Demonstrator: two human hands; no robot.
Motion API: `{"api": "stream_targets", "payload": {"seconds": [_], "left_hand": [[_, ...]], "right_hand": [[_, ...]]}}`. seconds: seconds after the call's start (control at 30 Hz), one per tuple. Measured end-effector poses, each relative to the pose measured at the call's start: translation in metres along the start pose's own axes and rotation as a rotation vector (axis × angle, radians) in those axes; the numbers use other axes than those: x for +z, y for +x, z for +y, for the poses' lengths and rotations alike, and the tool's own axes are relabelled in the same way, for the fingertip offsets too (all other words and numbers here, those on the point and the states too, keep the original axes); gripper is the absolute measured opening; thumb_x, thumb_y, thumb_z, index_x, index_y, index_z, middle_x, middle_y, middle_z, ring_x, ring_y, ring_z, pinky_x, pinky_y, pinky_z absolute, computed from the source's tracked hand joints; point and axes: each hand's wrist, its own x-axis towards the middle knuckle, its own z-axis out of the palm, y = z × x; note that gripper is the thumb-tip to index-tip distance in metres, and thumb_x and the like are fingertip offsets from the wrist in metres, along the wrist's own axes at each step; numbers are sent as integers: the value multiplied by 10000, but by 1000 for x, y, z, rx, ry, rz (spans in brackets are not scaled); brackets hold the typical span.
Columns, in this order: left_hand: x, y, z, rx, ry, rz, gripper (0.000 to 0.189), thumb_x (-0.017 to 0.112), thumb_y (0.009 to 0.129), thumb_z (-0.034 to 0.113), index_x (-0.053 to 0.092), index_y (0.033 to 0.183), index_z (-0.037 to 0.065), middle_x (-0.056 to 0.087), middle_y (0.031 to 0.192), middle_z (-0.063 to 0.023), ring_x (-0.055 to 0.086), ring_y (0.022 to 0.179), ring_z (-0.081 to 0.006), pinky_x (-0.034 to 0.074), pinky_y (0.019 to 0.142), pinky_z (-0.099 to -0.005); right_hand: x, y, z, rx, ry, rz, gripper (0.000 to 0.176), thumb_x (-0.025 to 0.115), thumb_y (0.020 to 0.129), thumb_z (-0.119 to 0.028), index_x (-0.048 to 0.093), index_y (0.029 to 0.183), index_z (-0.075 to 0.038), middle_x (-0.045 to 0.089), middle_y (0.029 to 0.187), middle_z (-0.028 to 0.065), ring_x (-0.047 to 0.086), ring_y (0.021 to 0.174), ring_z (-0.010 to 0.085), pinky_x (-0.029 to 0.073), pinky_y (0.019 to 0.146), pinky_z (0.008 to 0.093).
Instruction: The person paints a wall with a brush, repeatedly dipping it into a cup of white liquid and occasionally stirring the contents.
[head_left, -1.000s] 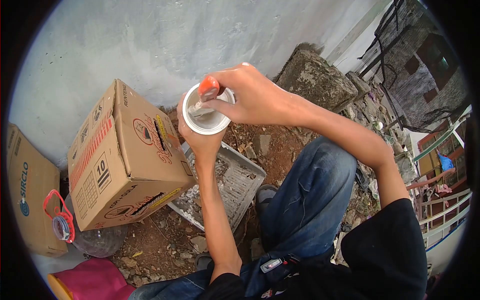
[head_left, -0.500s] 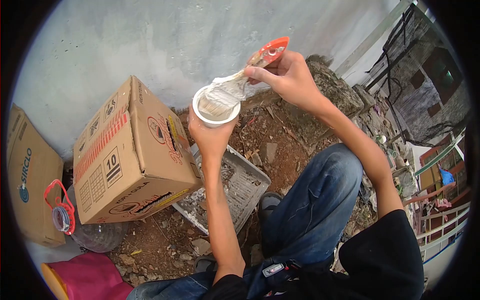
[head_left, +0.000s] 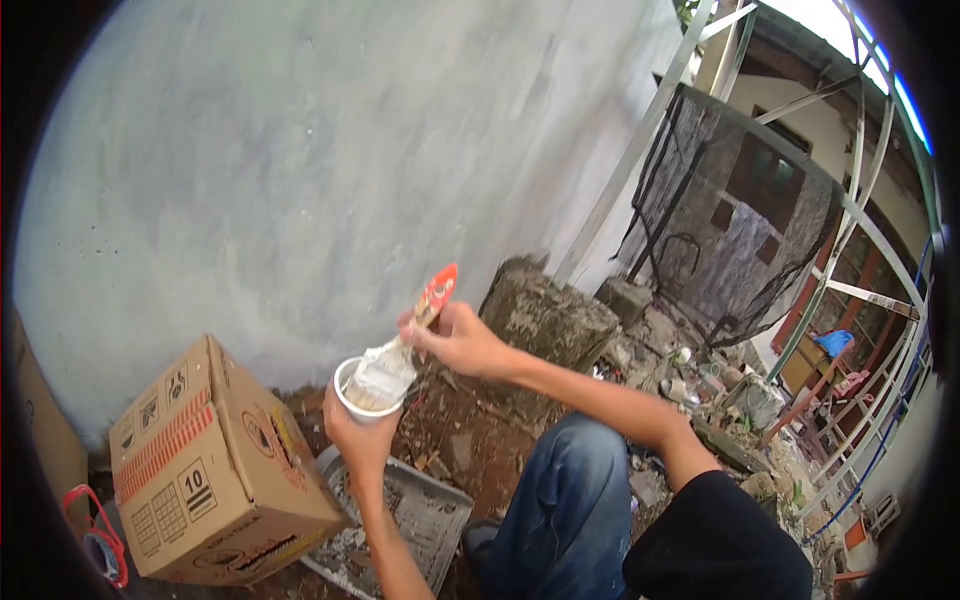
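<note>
My left hand (head_left: 357, 437) grips a small white cup (head_left: 362, 392) from below and holds it up in front of the grey wall (head_left: 300, 180). My right hand (head_left: 458, 339) holds a paintbrush (head_left: 405, 335) by its orange handle. The brush's pale, paint-coated bristles rest in the mouth of the cup, and the handle slants up to the right.
A cardboard box (head_left: 205, 470) stands at the lower left, with a grey paint tray (head_left: 420, 515) on the dirt beside it. A rough stone block (head_left: 548, 315) lies behind my right hand. My jeans-clad knee (head_left: 565, 480) is below. Metal railing and netting fill the right.
The view has tilted up toward the wall, so hands, cup and box sit lower in the picture. The brush stays at the cup's mouth, its handle lower and nearer the cup than before.
</note>
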Motion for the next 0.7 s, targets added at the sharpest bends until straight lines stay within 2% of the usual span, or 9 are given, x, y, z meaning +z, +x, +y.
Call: {"api": "stream_targets", "payload": {"seconds": [0.13,0.23,0.33,0.47,0.57,0.7], "left_hand": [[-1,-2,1,-31,-29,-1,563,866,576,88,620,1075,3,664,986,-155,647,912,-327,500,826,-401],[-3,-3,-4,-27,28,14,598,883,557,132,620,1078,2,658,995,-155,637,930,-346,497,827,-420],[-8,-3,-1,-8,153,-11,612,883,553,148,617,1085,5,645,997,-152,621,936,-369,490,819,-444],[-10,-3,3,-16,206,-28,612,879,543,148,612,1077,14,634,994,-155,606,932,-384,481,807,-457],[-7,-3,-3,12,147,-26,598,877,543,150,615,1064,20,637,987,-153,607,933,-381,481,800,-456],[-5,-3,2,15,148,-27,574,885,526,134,642,1039,47,662,992,-137,637,932,-346,500,818,-428]], "right_hand": [[-3,-5,-10,26,-22,-102,323,728,892,-202,634,1078,45,679,926,71,635,846,119,521,751,284],[-7,-7,-12,-47,-141,-209,321,754,869,-225,676,1065,17,695,962,67,638,889,126,518,803,294],[-6,-7,-9,40,-127,-254,331,768,855,-243,697,1074,-6,705,972,58,642,900,132,513,827,297],[-7,-4,-4,-27,-137,-251,309,791,820,-234,706,1023,-16,709,946,58,641,932,130,507,841,309],[-9,-1,4,-63,-121,-177,300,788,825,-222,704,1019,-9,711,949,64,645,925,138,509,847,317],[-10,-2,-5,-59,-130,-162,282,771,849,-204,716,1024,10,726,934,77,656,893,126,528,812,310]]}}
